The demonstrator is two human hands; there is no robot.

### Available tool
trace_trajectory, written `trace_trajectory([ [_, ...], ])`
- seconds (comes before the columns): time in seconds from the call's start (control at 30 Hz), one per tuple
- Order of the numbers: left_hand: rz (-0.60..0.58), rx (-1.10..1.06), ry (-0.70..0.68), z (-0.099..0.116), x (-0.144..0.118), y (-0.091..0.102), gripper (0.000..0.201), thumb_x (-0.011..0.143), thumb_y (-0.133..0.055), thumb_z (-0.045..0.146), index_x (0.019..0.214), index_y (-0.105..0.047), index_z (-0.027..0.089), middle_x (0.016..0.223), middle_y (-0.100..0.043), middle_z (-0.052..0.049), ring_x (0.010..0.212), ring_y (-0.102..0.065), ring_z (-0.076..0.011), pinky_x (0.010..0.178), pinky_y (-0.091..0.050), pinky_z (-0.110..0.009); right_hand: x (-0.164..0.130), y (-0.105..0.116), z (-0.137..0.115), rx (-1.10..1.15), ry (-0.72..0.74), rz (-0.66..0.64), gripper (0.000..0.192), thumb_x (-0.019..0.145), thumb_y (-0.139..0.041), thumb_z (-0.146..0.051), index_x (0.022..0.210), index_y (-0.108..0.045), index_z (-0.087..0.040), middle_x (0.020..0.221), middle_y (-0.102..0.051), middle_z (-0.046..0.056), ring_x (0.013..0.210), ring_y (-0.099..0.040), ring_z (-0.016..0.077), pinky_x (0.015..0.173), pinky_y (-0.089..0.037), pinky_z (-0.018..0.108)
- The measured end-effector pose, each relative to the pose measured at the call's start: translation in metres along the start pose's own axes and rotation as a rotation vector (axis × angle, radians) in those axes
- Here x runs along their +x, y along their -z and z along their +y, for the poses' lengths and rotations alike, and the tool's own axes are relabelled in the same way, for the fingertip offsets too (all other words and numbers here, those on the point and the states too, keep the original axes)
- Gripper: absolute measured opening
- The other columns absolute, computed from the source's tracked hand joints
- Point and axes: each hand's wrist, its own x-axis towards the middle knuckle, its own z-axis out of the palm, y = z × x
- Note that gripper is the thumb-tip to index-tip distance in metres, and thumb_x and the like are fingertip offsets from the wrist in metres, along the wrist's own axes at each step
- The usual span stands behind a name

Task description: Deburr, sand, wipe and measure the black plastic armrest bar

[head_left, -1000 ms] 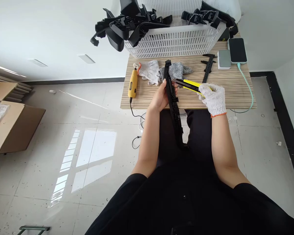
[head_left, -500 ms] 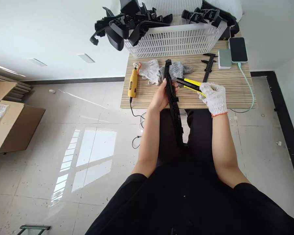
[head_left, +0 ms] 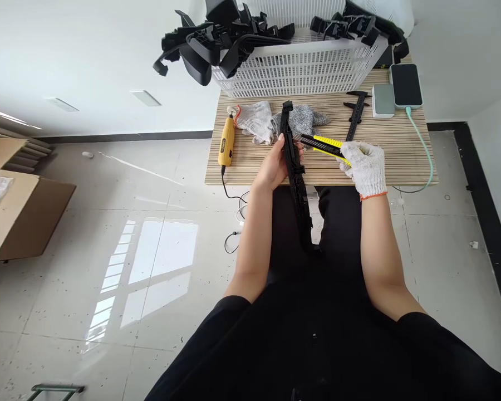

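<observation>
My left hand [head_left: 274,165], ungloved, is closed around a long black plastic part [head_left: 297,186]. The part slants from above the table down over my legs. A white knit glove with an orange cuff covers my right hand [head_left: 364,166], which grips a yellow and black utility knife [head_left: 328,146]. The knife points left, its tip close to the part beside my left fingers; whether it touches cannot be made out. Behind the part lie a grey glove [head_left: 303,118] and a white glove [head_left: 256,120].
A yellow corded rotary tool [head_left: 226,142] lies on the table [head_left: 250,174] at left. Black calipers [head_left: 356,116], a small grey-white box [head_left: 383,100] and a phone-like device [head_left: 406,85] are at right. Behind stands a white basket [head_left: 292,69] heaped with black parts [head_left: 200,47].
Almost nothing differs. Both hands keep their hold on the black part and the knife, and the view has shifted very slightly.
</observation>
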Motion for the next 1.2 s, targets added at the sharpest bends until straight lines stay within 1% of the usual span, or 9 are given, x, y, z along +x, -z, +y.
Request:
trace_trajectory([
  [0.23,-0.011,0.026,-0.008,-0.0019,0.0032,0.0027,0.043,0.102,-0.041,0.050,0.120,-0.067,0.021,0.102,-0.075,-0.006,0.115,-0.070,-0.0217,0.099,-0.057,-0.032,0.0011,0.0023,0.0045,0.024,0.052,0.029,0.031,0.072,-0.081,-0.050,0.082,-0.074,-0.021,0.060,-0.060,-0.001,0.047,-0.053,0.0072,0.036,-0.030,0.017],
  [0.37,-0.030,0.027,-0.020,-0.0011,0.0018,0.0027,0.042,0.102,-0.042,0.049,0.126,-0.065,0.024,0.105,-0.075,-0.004,0.116,-0.070,-0.0226,0.099,-0.058,-0.034,-0.0001,0.0032,0.0056,-0.024,0.012,-0.076,0.033,0.067,-0.086,-0.047,0.079,-0.074,-0.019,0.056,-0.056,-0.002,0.046,-0.053,0.0075,0.035,-0.028,0.017],
  [0.47,-0.018,0.013,-0.014,-0.0005,0.0007,0.0022,0.043,0.102,-0.042,0.049,0.128,-0.064,0.023,0.104,-0.075,-0.005,0.116,-0.070,-0.0234,0.100,-0.057,-0.036,-0.0003,0.0025,0.0058,0.017,0.063,-0.007,0.033,0.068,-0.085,-0.048,0.079,-0.074,-0.020,0.056,-0.054,-0.003,0.046,-0.054,0.0073,0.035,-0.028,0.016],
  [0.6,-0.001,-0.007,0.001,-0.0003,0.0007,0.0012,0.042,0.101,-0.044,0.049,0.128,-0.064,0.024,0.108,-0.074,-0.005,0.119,-0.068,-0.0245,0.101,-0.057,-0.037,0.0000,0.0016,0.0059,-0.016,0.033,-0.070,0.033,0.067,-0.085,-0.048,0.079,-0.075,-0.019,0.058,-0.056,-0.002,0.046,-0.055,0.0082,0.034,-0.028,0.017],
  [0.73,-0.014,-0.003,0.013,-0.0002,0.0010,0.0005,0.043,0.102,-0.042,0.050,0.124,-0.066,0.022,0.106,-0.074,-0.006,0.119,-0.068,-0.0239,0.102,-0.057,-0.035,-0.0001,0.0006,0.0058,-0.012,0.061,0.044,0.032,0.071,-0.081,-0.049,0.082,-0.075,-0.020,0.057,-0.056,-0.002,0.047,-0.055,0.0082,0.035,-0.029,0.017],
  [0.87,-0.026,0.025,-0.015,-0.0005,0.0009,0.0014,0.042,0.102,-0.042,0.049,0.126,-0.065,0.024,0.105,-0.074,-0.004,0.117,-0.069,-0.0232,0.100,-0.057,-0.035,-0.0002,0.0003,0.0054,-0.042,0.016,-0.040,0.030,0.069,-0.083,-0.045,0.080,-0.076,-0.018,0.055,-0.054,-0.002,0.046,-0.054,0.0082,0.035,-0.029,0.017],
  [1.0,-0.024,0.079,-0.033,-0.0010,0.0012,0.0026,0.044,0.102,-0.040,0.050,0.126,-0.065,0.023,0.104,-0.075,-0.005,0.115,-0.070,-0.0230,0.099,-0.058,-0.035,-0.0004,0.0006,0.0062,0.021,0.065,0.036,0.027,0.072,-0.080,-0.045,0.081,-0.076,-0.020,0.057,-0.056,-0.002,0.046,-0.054,0.0076,0.035,-0.026,0.017],
  [1.1,-0.030,0.087,-0.047,-0.0011,0.0014,0.0028,0.043,0.102,-0.040,0.050,0.127,-0.065,0.024,0.106,-0.075,-0.004,0.116,-0.070,-0.0228,0.099,-0.058,-0.035,-0.0009,0.0004,0.0070,-0.010,0.041,-0.048,0.027,0.070,-0.082,-0.043,0.080,-0.077,-0.019,0.055,-0.054,-0.003,0.044,-0.052,0.0071,0.034,-0.027,0.017],
  [1.2,-0.032,0.061,-0.032,-0.0013,0.0018,0.0028,0.043,0.102,-0.040,0.049,0.125,-0.066,0.023,0.105,-0.075,-0.005,0.117,-0.069,-0.0227,0.100,-0.057,-0.035,-0.0008,-0.0003,0.0078,0.000,0.082,0.027,0.027,0.071,-0.081,-0.044,0.081,-0.077,-0.020,0.057,-0.054,-0.003,0.044,-0.052,0.0065,0.035,-0.029,0.018],
])
